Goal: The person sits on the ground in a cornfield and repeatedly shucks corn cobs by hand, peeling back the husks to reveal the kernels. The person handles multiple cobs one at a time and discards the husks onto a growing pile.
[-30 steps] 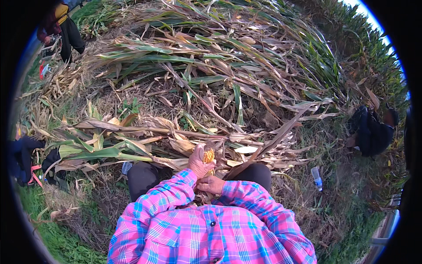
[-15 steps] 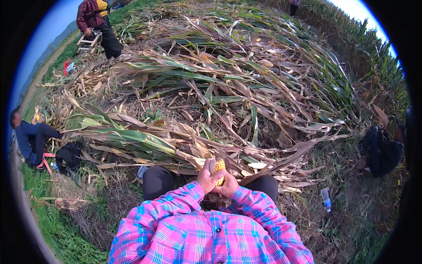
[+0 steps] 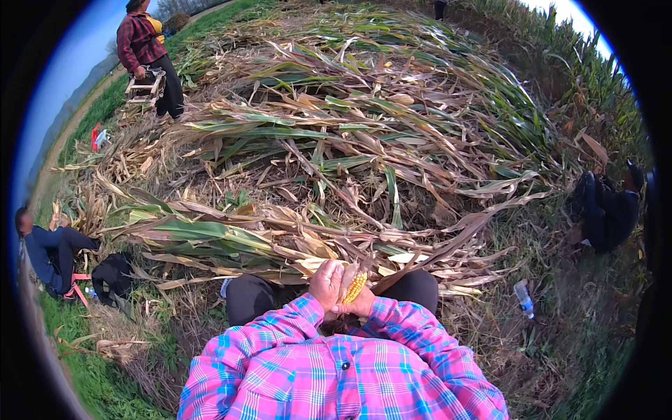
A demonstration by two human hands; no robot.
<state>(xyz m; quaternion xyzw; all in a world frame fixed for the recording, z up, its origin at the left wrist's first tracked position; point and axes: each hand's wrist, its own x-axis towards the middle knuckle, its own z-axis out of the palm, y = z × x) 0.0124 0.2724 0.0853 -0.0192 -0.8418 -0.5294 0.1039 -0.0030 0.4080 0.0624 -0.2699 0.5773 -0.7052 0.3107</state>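
An ear of corn (image 3: 355, 288), its yellow kernels partly bared, is held upright and tilted to the right just above my lap. Pale husk (image 3: 348, 276) still clings along its left side. My left hand (image 3: 326, 285) is closed against that husked side, its fingers curled. Lower down, my right hand (image 3: 360, 304) wraps round the base of the ear; some of its fingers are hidden beneath. Just beyond both hands lie cut corn stalks (image 3: 231, 234) with green and dry leaves.
Rows of felled stalks (image 3: 350, 126) cover the ground ahead. A plastic bottle (image 3: 523, 299) lies to the right; a black bag (image 3: 112, 276) is at the left. One person (image 3: 52, 245) sits at far left, another (image 3: 143, 49) stands carrying a stool (image 3: 145, 85). A dark-clothed figure (image 3: 609, 210) is at right.
The ear now tilts to the right, and my left hand has shifted to its left side, with more pale husk showing between. The standing person appears more upright with the stool.
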